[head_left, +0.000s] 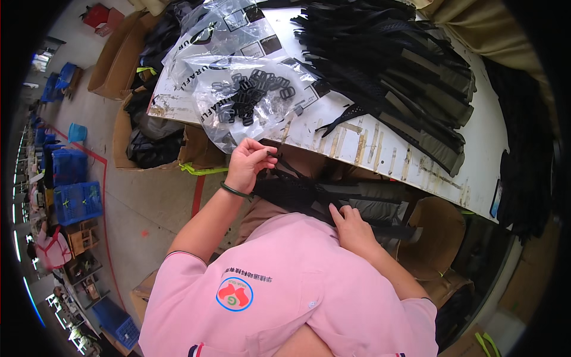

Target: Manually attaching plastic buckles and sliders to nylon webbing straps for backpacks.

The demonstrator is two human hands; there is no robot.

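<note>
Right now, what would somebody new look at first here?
Probably the big heap of black and olive straps on the white table, top right. Next, the clear bag of black buckles beside it. Below, the left hand pinches a thin strap end; the right hand rests on a black padded piece.

The left hand (247,166) is raised in front of the body, with the fingers curled and the fingertips (266,152) pinched together. A thin green band sits around its wrist. The left forearm is bare and comes up from a short pink sleeve. The right hand (352,229) lies lower, close to the chest, palm down, with the fingers stretched toward the left. Its forearm is bent at the elbow.
</note>
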